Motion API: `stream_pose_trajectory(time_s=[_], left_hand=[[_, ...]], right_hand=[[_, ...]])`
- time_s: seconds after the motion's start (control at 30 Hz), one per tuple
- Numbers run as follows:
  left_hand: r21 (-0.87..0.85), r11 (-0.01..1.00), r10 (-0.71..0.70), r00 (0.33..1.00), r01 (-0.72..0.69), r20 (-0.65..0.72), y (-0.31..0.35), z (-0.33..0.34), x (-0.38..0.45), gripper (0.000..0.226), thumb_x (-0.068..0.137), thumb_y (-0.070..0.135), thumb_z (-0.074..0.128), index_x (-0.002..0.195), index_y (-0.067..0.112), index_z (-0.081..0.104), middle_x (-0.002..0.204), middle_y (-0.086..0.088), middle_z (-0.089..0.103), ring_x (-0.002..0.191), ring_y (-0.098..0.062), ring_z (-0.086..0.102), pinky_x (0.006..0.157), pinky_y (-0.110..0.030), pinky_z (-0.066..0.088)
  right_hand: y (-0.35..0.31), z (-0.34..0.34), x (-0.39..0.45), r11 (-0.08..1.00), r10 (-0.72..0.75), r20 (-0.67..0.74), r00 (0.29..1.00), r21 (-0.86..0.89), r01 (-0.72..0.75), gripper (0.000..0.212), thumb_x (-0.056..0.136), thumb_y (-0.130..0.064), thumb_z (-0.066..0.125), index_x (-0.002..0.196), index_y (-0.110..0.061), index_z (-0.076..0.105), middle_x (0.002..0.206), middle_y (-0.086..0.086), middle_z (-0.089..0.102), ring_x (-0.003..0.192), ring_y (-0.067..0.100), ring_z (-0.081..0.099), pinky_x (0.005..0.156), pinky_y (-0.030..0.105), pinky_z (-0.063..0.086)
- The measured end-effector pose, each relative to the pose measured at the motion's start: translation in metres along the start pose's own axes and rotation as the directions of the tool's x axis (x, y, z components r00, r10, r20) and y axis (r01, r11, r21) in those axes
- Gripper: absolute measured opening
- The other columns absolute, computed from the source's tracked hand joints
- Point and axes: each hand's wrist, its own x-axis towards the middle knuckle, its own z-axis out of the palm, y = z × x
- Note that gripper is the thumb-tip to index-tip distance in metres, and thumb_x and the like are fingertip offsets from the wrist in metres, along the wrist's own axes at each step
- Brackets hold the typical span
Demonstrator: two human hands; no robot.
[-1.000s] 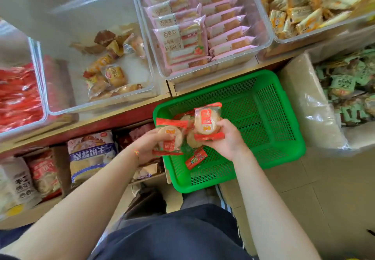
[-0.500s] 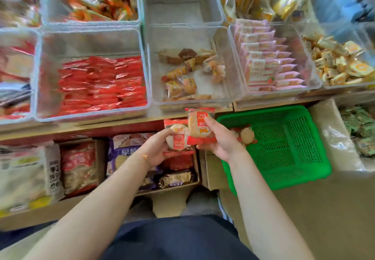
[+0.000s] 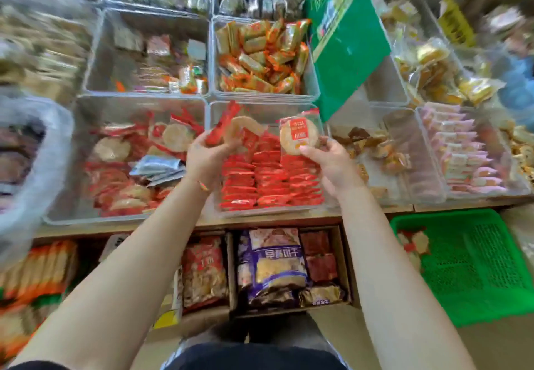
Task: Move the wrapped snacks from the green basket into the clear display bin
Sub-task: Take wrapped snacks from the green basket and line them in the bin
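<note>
My left hand [image 3: 206, 154] grips a round wrapped snack with red ends [image 3: 237, 128] above the clear display bin [image 3: 261, 109], which holds rows of red packets. My right hand [image 3: 328, 157] pinches a second round snack in a clear and red wrapper [image 3: 299, 135] over the same bin's right side. The green basket [image 3: 468, 268] sits low at the right, with a few wrapped snacks [image 3: 413, 244] left in its near-left corner.
A neighbouring clear bin [image 3: 135, 99] on the left holds similar round snacks. Other clear bins with orange, brown and pink packets surround these. A green box [image 3: 344, 37] leans above the right bins. Cardboard boxes of bagged goods [image 3: 271, 265] sit under the shelf.
Both hands have risen from beside the basket, carrying their snacks up over the bin of red packets. The view has swung left, so the basket now lies at the lower right.
</note>
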Motion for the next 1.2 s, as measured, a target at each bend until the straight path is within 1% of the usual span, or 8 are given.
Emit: stream_pose_trajectory(time_s=[0.13, 0.27, 0.37, 0.47, 0.7, 0.83, 1.03, 1.2], left_hand=[[0.266, 0.944, 0.243, 0.955, -0.193, -0.171, 0.004, -0.012, 0.051, 0.029, 0.076, 0.012, 0.08, 0.097, 0.012, 0.061, 0.084, 0.0, 0.065, 0.071, -0.005, 0.058, 0.064, -0.009, 0.046], [0.442, 0.851, 0.392, 0.903, -0.284, -0.174, -0.008, -0.014, 0.093, 0.028, 0.083, 0.031, 0.073, 0.089, 0.02, 0.048, 0.08, 0.005, 0.055, 0.072, -0.012, 0.051, 0.071, -0.032, 0.048], [0.608, 0.731, 0.463, 0.879, -0.31, -0.109, -0.017, -0.017, 0.116, 0.029, 0.086, 0.048, 0.063, 0.094, 0.022, 0.053, 0.082, 0.006, 0.053, 0.083, -0.021, 0.054, 0.073, -0.038, 0.048], [0.741, 0.599, 0.484, 0.874, -0.303, -0.034, -0.027, -0.016, 0.129, 0.036, 0.094, 0.052, 0.052, 0.095, 0.016, 0.055, 0.087, -0.001, 0.049, 0.091, -0.027, 0.048, 0.078, -0.036, 0.04], [0.829, 0.501, 0.537, 0.84, -0.249, -0.072, -0.039, -0.007, 0.138, 0.041, 0.101, 0.04, 0.043, 0.102, 0.001, 0.055, 0.098, -0.019, 0.054, 0.093, -0.035, 0.048, 0.082, -0.04, 0.035], [0.859, 0.45, 0.56, 0.827, -0.244, -0.058, -0.04, -0.004, 0.137, 0.038, 0.102, 0.037, 0.043, 0.099, 0.001, 0.054, 0.096, -0.019, 0.054, 0.091, -0.035, 0.049, 0.079, -0.041, 0.038], [0.871, 0.425, 0.569, 0.821, -0.246, -0.046, -0.044, -0.003, 0.143, 0.036, 0.101, 0.035, 0.044, 0.101, 0.001, 0.055, 0.097, -0.019, 0.054, 0.091, -0.036, 0.049, 0.079, -0.042, 0.039], [0.87, 0.427, 0.565, 0.824, -0.248, -0.043, -0.046, -0.002, 0.144, 0.037, 0.101, 0.035, 0.044, 0.101, 0.0, 0.055, 0.098, -0.019, 0.054, 0.091, -0.036, 0.049, 0.081, -0.042, 0.039]], right_hand=[[-0.01, 0.047, 0.054, 0.872, -0.19, -0.1, 0.977, -0.474, 0.121, 0.03, 0.071, -0.027, 0.08, 0.097, -0.018, 0.068, 0.093, 0.001, 0.071, 0.087, 0.018, 0.066, 0.076, 0.031, 0.052], [-0.004, 0.072, 0.094, 0.507, -0.439, -0.005, 0.898, -0.827, 0.243, 0.024, 0.084, -0.026, 0.067, 0.107, -0.018, 0.07, 0.101, 0.006, 0.064, 0.094, 0.022, 0.059, 0.082, 0.033, 0.048], [0.01, 0.078, 0.115, 0.25, -0.514, 0.175, 0.84, -0.905, 0.343, 0.028, 0.091, -0.015, 0.059, 0.117, -0.017, 0.068, 0.107, 0.012, 0.061, 0.103, 0.03, 0.054, 0.089, 0.039, 0.046], [0.023, 0.09, 0.133, 0.137, -0.474, 0.319, 0.821, -0.894, 0.427, 0.036, 0.093, -0.002, 0.051, 0.122, -0.016, 0.065, 0.11, 0.01, 0.06, 0.107, 0.028, 0.051, 0.087, 0.036, 0.044], [0.059, 0.128, 0.176, 0.057, -0.257, 0.407, 0.877, -0.899, 0.434, 0.044, 0.089, 0.003, 0.047, 0.124, -0.018, 0.064, 0.107, 0.012, 0.062, 0.108, 0.033, 0.054, 0.084, 0.041, 0.051], [0.068, 0.14, 0.19, 0.137, -0.109, 0.361, 0.926, -0.917, 0.374, 0.041, 0.088, -0.004, 0.051, 0.118, -0.027, 0.068, 0.116, 0.009, 0.068, 0.11, 0.032, 0.061, 0.086, 0.036, 0.051], [0.046, 0.152, 0.202, 0.061, 0.171, 0.39, 0.905, -0.921, 0.385, 0.034, 0.093, -0.011, 0.052, 0.122, -0.019, 0.067, 0.121, 0.007, 0.067, 0.112, 0.03, 0.061, 0.094, 0.037, 0.05], [0.049, 0.157, 0.2, 0.065, 0.212, 0.36, 0.908, -0.933, 0.355, 0.029, 0.097, -0.018, 0.049, 0.118, -0.021, 0.068, 0.114, 0.007, 0.068, 0.101, 0.027, 0.062, 0.085, 0.035, 0.051]])
